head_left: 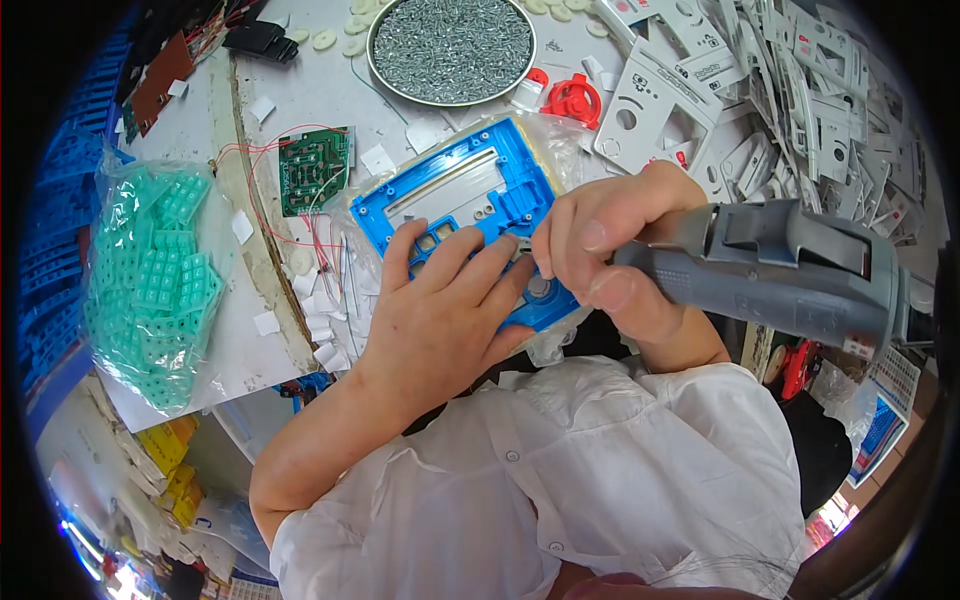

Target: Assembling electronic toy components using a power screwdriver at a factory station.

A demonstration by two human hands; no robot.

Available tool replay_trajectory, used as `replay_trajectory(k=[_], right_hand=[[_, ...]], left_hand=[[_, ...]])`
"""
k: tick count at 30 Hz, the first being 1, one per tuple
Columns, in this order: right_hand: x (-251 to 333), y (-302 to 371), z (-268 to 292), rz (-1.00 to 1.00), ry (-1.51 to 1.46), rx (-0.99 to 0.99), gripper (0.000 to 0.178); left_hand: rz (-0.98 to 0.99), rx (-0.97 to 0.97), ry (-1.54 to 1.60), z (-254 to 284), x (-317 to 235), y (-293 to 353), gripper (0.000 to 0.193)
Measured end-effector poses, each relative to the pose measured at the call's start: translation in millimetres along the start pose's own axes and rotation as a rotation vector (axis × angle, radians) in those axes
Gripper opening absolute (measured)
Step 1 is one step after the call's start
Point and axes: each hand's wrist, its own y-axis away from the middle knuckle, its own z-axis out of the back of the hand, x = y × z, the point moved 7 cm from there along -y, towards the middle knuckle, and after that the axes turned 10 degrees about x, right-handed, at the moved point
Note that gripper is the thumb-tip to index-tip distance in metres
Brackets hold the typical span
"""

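A blue plastic casing (430, 180) lies tilted on the table in front of me, its inside with ribs and cut-outs facing up. My left hand (440, 290) holds it down, fingers spread across its near half and thumb over the near edge. From the right, my right hand (625, 240) is closed around the front of a grey electric screwdriver (770, 285). The driver's front end is hidden by my fingers, close to the left fingertips over the casing. Whether a bit touches a screw cannot be seen.
Beyond the casing stands a round metal bowl (452, 50) of small screws, with red plastic parts (573, 101) beside it. White printed panels (655, 108) pile up at right. On the left are a wired green circuit board (313, 172) and a clear bag of green keypads (160, 280).
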Motion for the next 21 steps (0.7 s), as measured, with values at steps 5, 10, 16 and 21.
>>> replay_trajectory(k=[5,10,16,21], right_hand=[[1.0,-0.5,-2.2,0.005,-0.002,-0.005,0.032],[2.1,-0.3,-1.7,-0.015,0.053,-0.006,0.032],[3.5,-1.1,-3.1,-0.028,0.076,0.01,0.031],[2.4,-3.3,-4.4,-0.016,0.093,0.022,0.03]], left_hand=[[-0.027,-0.006,-0.033,2.6,-1.0,-3.0,0.053],[-0.018,-0.008,-0.035,3.2,-2.8,-4.0,0.052],[-0.023,-0.021,-0.029,3.7,-2.6,-3.8,0.052],[-0.03,-0.025,-0.031,3.3,-2.6,-2.7,0.052]])
